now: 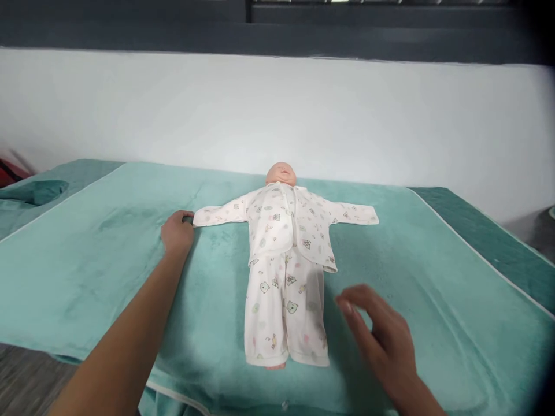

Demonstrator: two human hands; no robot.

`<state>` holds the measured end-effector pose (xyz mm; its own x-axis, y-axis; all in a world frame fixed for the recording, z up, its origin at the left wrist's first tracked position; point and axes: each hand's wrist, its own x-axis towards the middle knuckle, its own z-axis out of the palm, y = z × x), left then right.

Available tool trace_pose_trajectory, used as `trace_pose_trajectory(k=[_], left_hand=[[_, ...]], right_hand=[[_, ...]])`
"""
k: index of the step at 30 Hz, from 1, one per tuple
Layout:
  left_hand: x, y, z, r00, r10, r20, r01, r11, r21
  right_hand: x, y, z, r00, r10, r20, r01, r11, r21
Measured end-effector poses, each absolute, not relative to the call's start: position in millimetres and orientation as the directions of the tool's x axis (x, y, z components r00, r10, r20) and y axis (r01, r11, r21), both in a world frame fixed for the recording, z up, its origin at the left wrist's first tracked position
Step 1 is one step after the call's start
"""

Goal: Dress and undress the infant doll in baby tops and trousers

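A baby doll [281, 173] lies on its back in a white printed shirt [271, 222] and matching trousers [284, 306]. Its head is at the far end, and both shirt sleeves stretch out sideways. My left hand [177, 232] is closed at the cuff of the left-hand sleeve [221, 214], the fingertips partly hidden. The opposite sleeve [355, 213] lies flat. Beside the trouser legs on the right, my right hand [381, 335] hovers with thumb and fingers loosely curved and nothing held. A bit of the doll's foot [276, 366] shows below one trouser leg.
Under the doll spreads a teal plush blanket [130, 260] with pale piping, hanging over the near edge. A white wall [217, 110] rises just behind it. Wood-look floor [30, 375] shows at the lower left, and a red item [11, 172] at the left edge.
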<state>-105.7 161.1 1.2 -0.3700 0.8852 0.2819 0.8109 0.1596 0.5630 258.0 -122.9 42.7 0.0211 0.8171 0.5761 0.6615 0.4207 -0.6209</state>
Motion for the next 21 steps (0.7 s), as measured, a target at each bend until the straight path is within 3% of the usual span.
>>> trace_pose_trajectory(k=[6, 10, 12, 15, 21], left_hand=[[-105, 159, 5, -0.404, 0.875, 0.265, 0.797, 0.195, 0.571], [-105, 158, 6, -0.397, 0.875, 0.278, 0.804, 0.184, 0.566], [-104, 157, 5, -0.405, 0.865, 0.298, 0.791, 0.168, 0.589], [-101, 156, 4, -0.361, 0.856, 0.371, 0.793, 0.073, 0.605], [-94, 154, 7, -0.095, 0.926, 0.366, 0.934, -0.044, 0.354]], right_hand=[[272, 29, 79, 0.249, 0.856, 0.454, 0.708, 0.158, -0.688], [261, 106, 93, 0.224, 0.962, 0.155, 0.789, -0.085, -0.609], [253, 121, 91, 0.232, 0.970, 0.074, 0.804, -0.148, -0.576], [251, 126, 79, 0.253, 0.962, 0.102, 0.779, -0.140, -0.611], [263, 131, 71, 0.249, 0.935, 0.254, 0.632, 0.042, -0.774]])
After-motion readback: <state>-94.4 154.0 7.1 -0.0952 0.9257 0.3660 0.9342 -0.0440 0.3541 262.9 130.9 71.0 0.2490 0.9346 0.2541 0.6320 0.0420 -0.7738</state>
